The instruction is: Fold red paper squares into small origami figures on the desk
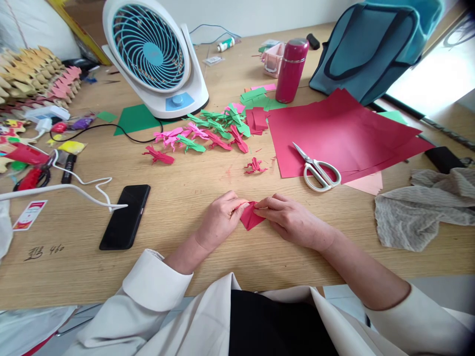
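Left hand (219, 221) and right hand (297, 221) pinching folded red paper (252, 220); from it, scissors (312, 163) at two o'clock; phone (124, 220) at nine.

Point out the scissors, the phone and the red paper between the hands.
Scissors (310, 162), head view: where blades meet handles.
Phone (124, 222), head view: its dark screen.
Red paper (251, 218), head view: its exposed middle.

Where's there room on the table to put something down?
Two bare patches of table: one between the black phone and the left hand, another between the right hand, the scissors and the cloth. It's crowded past the hands, with folded paper figures, the fan and big red sheets. Both hands hold a small red paper.
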Motion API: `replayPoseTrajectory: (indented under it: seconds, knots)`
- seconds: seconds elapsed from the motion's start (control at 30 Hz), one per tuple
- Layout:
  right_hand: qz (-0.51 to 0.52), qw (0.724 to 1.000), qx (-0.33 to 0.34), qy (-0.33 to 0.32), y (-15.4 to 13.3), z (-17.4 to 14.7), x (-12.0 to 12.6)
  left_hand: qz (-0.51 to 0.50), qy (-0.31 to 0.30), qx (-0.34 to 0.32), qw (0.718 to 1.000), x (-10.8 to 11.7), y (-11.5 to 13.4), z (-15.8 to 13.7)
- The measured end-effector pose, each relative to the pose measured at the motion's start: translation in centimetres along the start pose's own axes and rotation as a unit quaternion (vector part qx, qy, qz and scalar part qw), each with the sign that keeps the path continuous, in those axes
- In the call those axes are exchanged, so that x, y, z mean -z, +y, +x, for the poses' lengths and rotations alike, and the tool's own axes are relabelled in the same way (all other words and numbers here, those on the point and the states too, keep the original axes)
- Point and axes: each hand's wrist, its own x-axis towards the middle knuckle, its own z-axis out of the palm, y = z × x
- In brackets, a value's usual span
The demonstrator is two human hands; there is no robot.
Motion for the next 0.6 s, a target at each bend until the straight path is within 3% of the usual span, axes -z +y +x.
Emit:
replayPoseTrajectory:
  seconds: [0.6]
  knots:
    - [-0.008, 1.0, -0.004, -0.007, -0.1, 0.1, 0.1, 0.016, -0.078, -0.01, 0.997, 1.2, 0.6, 0.8]
